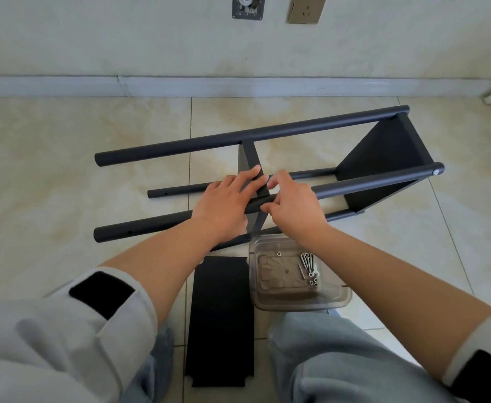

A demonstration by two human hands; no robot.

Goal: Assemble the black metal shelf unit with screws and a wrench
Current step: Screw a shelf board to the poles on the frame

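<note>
The black shelf unit lies on its side on the tiled floor, near the far wall. The left hand rests flat across its middle shelf panel, fingers straight; the right hand pinches the near tube at that panel. A clear tray of screws sits near — beside a loose black panel.

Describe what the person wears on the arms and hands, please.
Both hands, left hand and right hand, are bare, without gloves or rings. The forearms are bare too. Light grey sleeves are pushed up toward the elbows, each with a black patch near the cuff.
</note>
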